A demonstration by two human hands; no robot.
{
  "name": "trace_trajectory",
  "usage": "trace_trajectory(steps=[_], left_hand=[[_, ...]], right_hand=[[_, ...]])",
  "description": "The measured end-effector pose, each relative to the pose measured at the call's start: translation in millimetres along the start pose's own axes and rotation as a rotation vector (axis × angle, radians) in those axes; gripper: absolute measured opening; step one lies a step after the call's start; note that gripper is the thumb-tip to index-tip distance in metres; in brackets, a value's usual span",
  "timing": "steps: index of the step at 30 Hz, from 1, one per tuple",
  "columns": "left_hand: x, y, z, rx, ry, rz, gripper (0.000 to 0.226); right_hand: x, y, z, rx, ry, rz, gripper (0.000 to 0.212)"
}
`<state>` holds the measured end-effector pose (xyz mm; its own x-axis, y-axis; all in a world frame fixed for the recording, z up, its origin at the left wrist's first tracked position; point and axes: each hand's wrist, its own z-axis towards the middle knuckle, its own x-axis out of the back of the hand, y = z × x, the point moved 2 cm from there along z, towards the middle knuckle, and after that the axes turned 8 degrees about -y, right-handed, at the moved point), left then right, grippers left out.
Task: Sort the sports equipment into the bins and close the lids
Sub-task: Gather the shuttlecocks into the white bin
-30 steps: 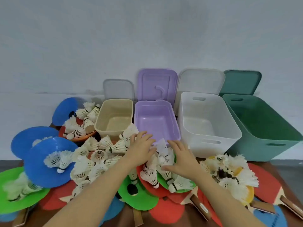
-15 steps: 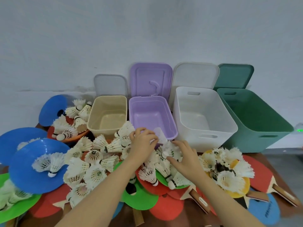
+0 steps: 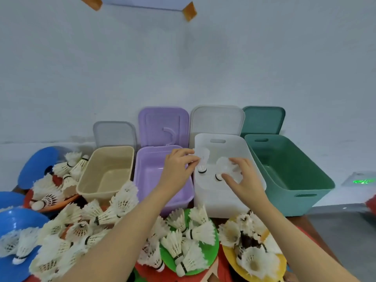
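Pale wall [image 3: 183,68]; green floor light [image 3: 363,181]

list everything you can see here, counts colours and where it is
bins: four, open; beige bin, purple bin, white bin, green bin, in a row by the wall
lids: four, standing behind the bins; grey lid, purple lid, white lid, green lid
shuttlecocks: many, white, heaped in front of the bins
discs: several, blue, green, yellow, under the shuttlecocks
left hand: grip on one shuttlecock over the white bin
right hand: grip on another shuttlecock over the same bin
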<state>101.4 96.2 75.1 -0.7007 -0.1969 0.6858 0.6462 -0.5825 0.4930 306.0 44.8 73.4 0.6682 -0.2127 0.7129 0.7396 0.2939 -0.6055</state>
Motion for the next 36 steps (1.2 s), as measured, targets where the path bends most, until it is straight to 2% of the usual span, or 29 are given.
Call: trace_trajectory(steps=[2, 5, 10, 12, 15, 19, 22, 24, 27, 30, 34, 36], left_hand=[[-16.7, 7.9, 18.9, 0.003, -0.006, 0.010, 0.025], [-48.5, 14.0, 40.9, 0.037, -0.040, 0.090, 0.015], [-87.7, 8.3, 47.8, 0.223, -0.325, 0.305, 0.031], [-90.7, 9.0, 41.7, 0.242, -0.345, 0.328, 0.036], [-85.0, 15.9, 30.5, 0.237, -0.344, 0.327, 0.039], [-70.5, 24.4, 9.0, 0.239, -0.283, 0.289, 0.041], [-60.3, 31.4, -11.2, 0.259, -0.245, 0.236, 0.043], [-56.8, 36.7, -28.5, 0.263, -0.252, 0.214, 0.045], [-58.0, 40.3, -59.9, 0.254, -0.312, 0.179, 0.063], [-68.6, 37.1, -92.1, 0.263, -0.456, 0.174, 0.076], [-91.0, 36.6, -123.3, 0.324, -0.707, 0.253, 0.076], [-98.9, 37.9, -132.3, 0.306, -0.755, 0.284, 0.079]], right_hand=[[9.8, 19.5, 15.2, -0.035, -0.018, -0.021, 0.047], [18.5, 53.7, 33.5, -0.068, -0.066, -0.091, 0.051], [18.9, 100.5, 45.1, -0.139, -0.266, -0.292, 0.073], [17.4, 109.9, 40.7, -0.111, -0.304, -0.306, 0.071], [17.3, 112.7, 30.9, -0.041, -0.276, -0.238, 0.059], [20.1, 104.8, 11.1, 0.076, -0.143, -0.080, 0.044], [22.7, 96.2, -7.9, 0.120, -0.063, -0.024, 0.038], [22.9, 92.6, -21.9, 0.138, -0.069, 0.000, 0.037], [20.3, 91.5, -46.3, 0.134, -0.186, 0.020, 0.046], [14.4, 98.1, -77.6, 0.090, -0.341, -0.063, 0.061], [3.0, 108.9, -125.2, 0.071, -0.608, -0.307, 0.090], [0.4, 111.9, -143.5, 0.040, -0.624, -0.367, 0.097]])
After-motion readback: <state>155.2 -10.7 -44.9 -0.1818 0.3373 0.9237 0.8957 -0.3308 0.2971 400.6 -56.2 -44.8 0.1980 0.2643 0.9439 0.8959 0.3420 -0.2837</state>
